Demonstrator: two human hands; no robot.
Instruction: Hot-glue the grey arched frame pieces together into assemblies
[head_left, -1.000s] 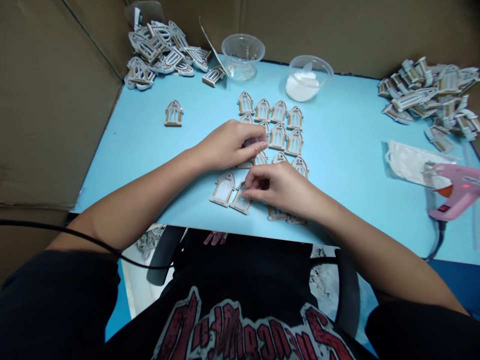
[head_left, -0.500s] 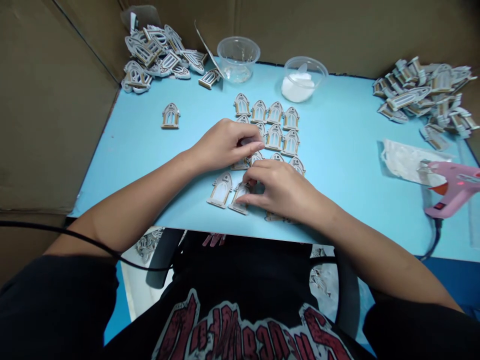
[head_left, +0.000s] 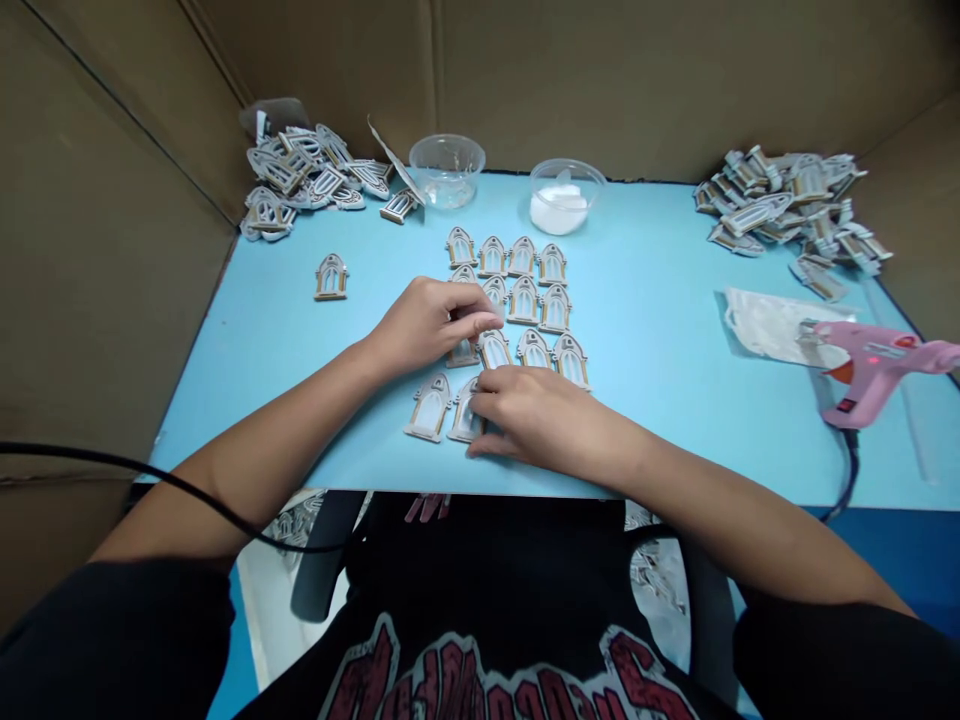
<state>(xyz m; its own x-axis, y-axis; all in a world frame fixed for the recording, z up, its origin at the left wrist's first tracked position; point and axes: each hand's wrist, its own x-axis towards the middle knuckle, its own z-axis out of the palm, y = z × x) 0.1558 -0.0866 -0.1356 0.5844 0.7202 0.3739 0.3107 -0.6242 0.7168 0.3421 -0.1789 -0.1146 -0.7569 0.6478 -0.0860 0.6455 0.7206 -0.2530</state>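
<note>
Small arched window pieces, white with gold-brown edges, lie in rows on the light blue tabletop. My left hand is over the left side of the rows, thumb and forefinger brought close together; whatever is between them is hidden. Lower down, my right hand has curled fingers and thumb at the right edge of an arched window piece in the front row, partly covering it. Beside that one, to its left, lies another window piece. A single window piece sits apart on the left.
Heaps of window pieces stand at the back left and back right. Two clear plastic cups, one bare and one with white material, are at the back. A pink glue gun rests on a white packet at right.
The camera view has tilted up, so the table appears lower. My right hand has shifted slightly, uncovering window pieces above it. My left hand stays over the rows.
</note>
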